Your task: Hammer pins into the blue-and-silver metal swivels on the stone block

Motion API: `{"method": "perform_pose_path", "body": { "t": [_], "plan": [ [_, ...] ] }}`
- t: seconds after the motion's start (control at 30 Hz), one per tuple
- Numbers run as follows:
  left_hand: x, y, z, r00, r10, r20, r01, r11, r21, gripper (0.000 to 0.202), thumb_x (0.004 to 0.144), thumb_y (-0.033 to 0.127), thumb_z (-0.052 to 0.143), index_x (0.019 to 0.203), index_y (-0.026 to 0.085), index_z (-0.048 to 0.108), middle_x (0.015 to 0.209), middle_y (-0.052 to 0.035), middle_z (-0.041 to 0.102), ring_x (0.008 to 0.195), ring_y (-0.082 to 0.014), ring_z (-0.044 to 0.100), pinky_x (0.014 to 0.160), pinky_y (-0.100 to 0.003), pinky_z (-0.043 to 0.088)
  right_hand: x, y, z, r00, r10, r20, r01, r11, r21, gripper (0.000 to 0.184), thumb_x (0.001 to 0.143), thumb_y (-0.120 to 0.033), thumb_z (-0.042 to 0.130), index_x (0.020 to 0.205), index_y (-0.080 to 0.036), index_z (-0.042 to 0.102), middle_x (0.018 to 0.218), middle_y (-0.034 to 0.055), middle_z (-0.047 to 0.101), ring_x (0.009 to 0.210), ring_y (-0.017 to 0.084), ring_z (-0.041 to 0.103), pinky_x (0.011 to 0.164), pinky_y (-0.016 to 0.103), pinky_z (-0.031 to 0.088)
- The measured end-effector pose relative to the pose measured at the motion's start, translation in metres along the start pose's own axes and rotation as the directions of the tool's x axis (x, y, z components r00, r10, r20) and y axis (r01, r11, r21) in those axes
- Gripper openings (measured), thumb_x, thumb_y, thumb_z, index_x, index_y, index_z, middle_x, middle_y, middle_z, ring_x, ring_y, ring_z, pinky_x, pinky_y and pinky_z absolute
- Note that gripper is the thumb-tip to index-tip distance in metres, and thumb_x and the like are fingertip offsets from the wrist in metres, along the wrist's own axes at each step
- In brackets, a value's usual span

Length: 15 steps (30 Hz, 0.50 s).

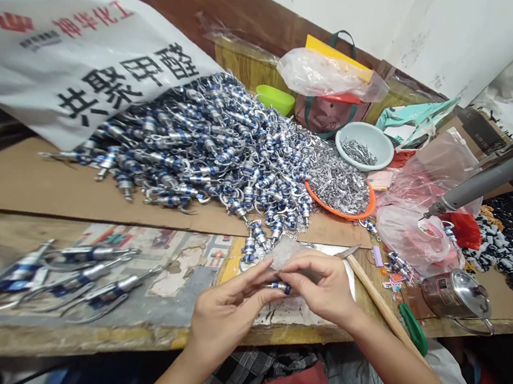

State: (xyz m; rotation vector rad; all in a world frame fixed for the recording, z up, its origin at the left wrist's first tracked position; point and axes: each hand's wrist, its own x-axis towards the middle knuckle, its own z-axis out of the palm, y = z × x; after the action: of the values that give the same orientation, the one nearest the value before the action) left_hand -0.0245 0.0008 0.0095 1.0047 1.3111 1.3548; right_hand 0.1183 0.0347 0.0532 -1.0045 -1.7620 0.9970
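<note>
My left hand (226, 309) and my right hand (327, 287) meet over the front edge of the workbench. Between their fingertips is a small blue-and-silver metal piece (280, 286), like those on the keychain clips around it. The left thumb and fingers close on it, and the right fingers pinch at its other side; most of it is hidden. Just behind the fingers sits a grey block (285, 252). A big heap of blue-and-silver keychain clips (205, 147) lies behind, some reaching close to the hands. Several more clips (88, 283) lie apart at the left.
An orange basket (370, 207) holds small metal parts; a pale bowl (389, 137) behind has more. A hammer with a wooden handle (383, 306) lies right of my hand, near green-handled scissors (413, 329) and a lidded metal pot (441, 295). A white sack (67, 54) covers the heap's left.
</note>
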Motion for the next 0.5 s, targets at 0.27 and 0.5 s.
{"method": "perform_pose_path", "body": {
  "t": [0.27, 0.5],
  "plan": [
    [0.006, 0.003, -0.003, 0.981, 0.190, 0.029, -0.192, 0.980, 0.047, 0.031, 0.063, 0.016, 0.071, 0.092, 0.028, 0.071, 0.082, 0.0008, 0.075, 0.070, -0.0174, 0.071, 0.069, -0.024, 0.058, -0.003, 0.012, 0.001, 0.998, -0.045, -0.049, 0.050, 0.992, 0.115, 0.006, 0.074, -0.015, 0.065, 0.075, -0.018, 0.070, 0.071, 0.0031, 0.067, 0.071, 0.014, 0.061, 0.069, 0.028, 0.048],
    [0.008, 0.015, -0.003, 0.938, 0.338, 0.084, -0.346, 0.928, 0.138, 0.026, 0.063, 0.012, 0.070, 0.079, 0.032, 0.074, 0.081, 0.0011, 0.075, 0.073, -0.0170, 0.071, 0.070, -0.022, 0.057, -0.005, 0.015, 0.000, 0.995, -0.093, -0.041, 0.098, 0.979, 0.177, 0.006, 0.073, -0.015, 0.067, 0.075, -0.020, 0.069, 0.071, 0.0023, 0.067, 0.071, 0.014, 0.060, 0.070, 0.029, 0.049]
  ]
}}
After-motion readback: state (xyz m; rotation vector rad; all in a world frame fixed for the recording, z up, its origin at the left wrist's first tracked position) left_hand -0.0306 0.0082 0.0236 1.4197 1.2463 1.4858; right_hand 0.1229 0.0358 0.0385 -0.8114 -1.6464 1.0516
